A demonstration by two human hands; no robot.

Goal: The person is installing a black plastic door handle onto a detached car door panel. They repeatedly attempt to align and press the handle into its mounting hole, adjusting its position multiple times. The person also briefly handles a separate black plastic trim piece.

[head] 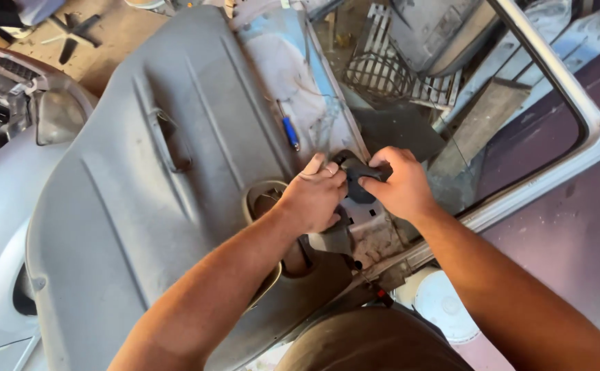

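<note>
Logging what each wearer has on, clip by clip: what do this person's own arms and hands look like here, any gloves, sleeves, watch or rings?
Both forearms are bare as far up as the view shows; no sleeve is visible. The left hand and right hand wear no gloves. No watch, wristband or ring can be seen, and no tape or bandage. The fingernails look short.

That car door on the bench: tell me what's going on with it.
A person leans over a grey door panel lying flat on a detached car door. Both hands work a small black plastic part at the panel's edge: the left hand pinches it from one side, the right hand grips the other. A blue-handled screwdriver lies on the door just beyond them.
</note>
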